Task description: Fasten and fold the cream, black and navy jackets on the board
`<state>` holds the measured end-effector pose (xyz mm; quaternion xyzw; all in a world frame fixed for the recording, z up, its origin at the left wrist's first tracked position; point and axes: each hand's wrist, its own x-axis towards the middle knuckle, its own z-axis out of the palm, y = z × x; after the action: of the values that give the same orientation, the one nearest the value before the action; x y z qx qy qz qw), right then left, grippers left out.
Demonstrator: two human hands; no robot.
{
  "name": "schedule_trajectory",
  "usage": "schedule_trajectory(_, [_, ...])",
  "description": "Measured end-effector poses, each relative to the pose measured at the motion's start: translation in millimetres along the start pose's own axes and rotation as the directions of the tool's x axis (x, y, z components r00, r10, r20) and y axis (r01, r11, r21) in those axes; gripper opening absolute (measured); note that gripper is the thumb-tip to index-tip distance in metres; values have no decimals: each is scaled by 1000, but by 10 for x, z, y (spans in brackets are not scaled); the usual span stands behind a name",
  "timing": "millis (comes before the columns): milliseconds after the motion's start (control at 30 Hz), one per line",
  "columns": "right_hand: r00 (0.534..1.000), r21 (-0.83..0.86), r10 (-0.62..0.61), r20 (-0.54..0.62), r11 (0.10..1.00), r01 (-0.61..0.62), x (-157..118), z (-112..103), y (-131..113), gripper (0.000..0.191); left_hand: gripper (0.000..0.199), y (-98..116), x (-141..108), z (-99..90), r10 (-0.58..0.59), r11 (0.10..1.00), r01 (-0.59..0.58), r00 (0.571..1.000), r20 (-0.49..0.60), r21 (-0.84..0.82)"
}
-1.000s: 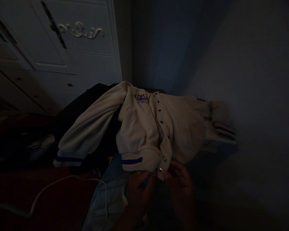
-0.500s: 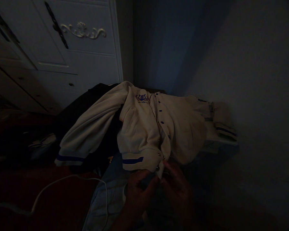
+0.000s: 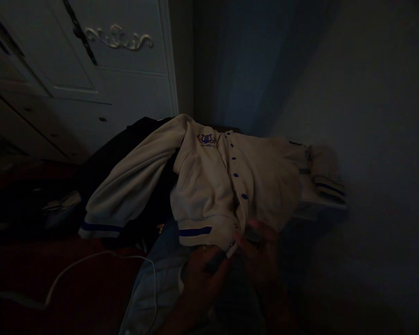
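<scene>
A cream jacket (image 3: 209, 186) with blue buttons, a blue emblem and blue-striped cuffs lies spread out, front side up. Its row of buttons is fastened down to near the hem, where the front edges meet. My left hand (image 3: 204, 274) pinches the bottom hem at the left of the opening. On the other side of that opening, my right hand (image 3: 260, 251) has its fingers closed on the jacket's lower front edge. The picture is very dark, so the fingertips are hard to make out.
Dark clothing (image 3: 115, 144) lies under the left sleeve. Behind stands a white cabinet (image 3: 136, 93) with dark handles. A white cable (image 3: 80, 267) crosses the red floor (image 3: 73, 298) at the left, reaching blue-grey fabric (image 3: 160, 279). A wall (image 3: 380, 116) rises at the right.
My right hand has shifted slightly up and right, its fingers now higher on the front edge. My left hand stays at the hem. The camera view has moved a little.
</scene>
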<state>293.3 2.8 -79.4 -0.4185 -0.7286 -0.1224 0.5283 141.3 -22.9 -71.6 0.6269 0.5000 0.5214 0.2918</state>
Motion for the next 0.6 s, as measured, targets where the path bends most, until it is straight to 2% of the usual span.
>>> schedule_trajectory(100, [988,23,-130,80,991,128,90,11,71,27,20,39,-5,3,-7,1000,6,1000,24,9])
schedule_trajectory(167, [983,43,-159,93,987,156,116,7,97,23,17,66,-20,11,-58,998,59,997,46,-6])
schedule_trajectory(233, [985,52,-169,46,985,166,116,2,96,19,15,79,-46,26,-123,991,127,989,76,-48])
schedule_trajectory(300, [987,60,-164,-3,985,163,104,1,76,18,22,81,-72,45,-170,978,182,979,116,-101])
schedule_trajectory(367, [990,67,-142,-28,987,143,97,7,52,17,25,84,-87,64,-173,974,190,975,138,-122])
schedule_trajectory(467, [994,89,-102,-46,990,106,109,16,22,17,12,106,-79,80,-100,993,106,990,96,-52])
schedule_trajectory(533, [995,105,-82,-60,991,88,127,11,1,19,5,127,-64,79,7,1000,-7,1000,24,17])
schedule_trajectory(600, [996,109,-55,-66,992,62,142,-4,-25,22,7,148,-51,71,134,989,-130,990,-41,73])
